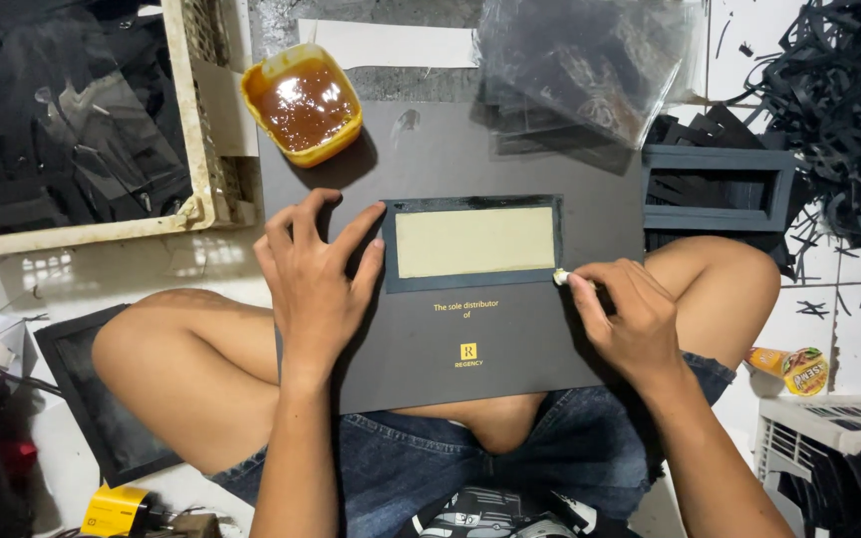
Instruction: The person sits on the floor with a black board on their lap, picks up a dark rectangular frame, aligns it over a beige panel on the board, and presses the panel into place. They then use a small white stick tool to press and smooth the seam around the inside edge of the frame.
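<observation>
A dark grey card board with a rectangular window cut-out lies across my lap. My left hand presses flat on the board, fingers spread, just left of the window's frame. My right hand pinches a small pale applicator whose tip touches the frame's lower right corner. A yellow tub of brown glue sits at the board's upper left corner.
A cream plastic crate of dark sheets stands at the left. A stack of clear plastic sheets lies at top centre, dark frames and black strip offcuts at the right. Another framed board lies by my left knee.
</observation>
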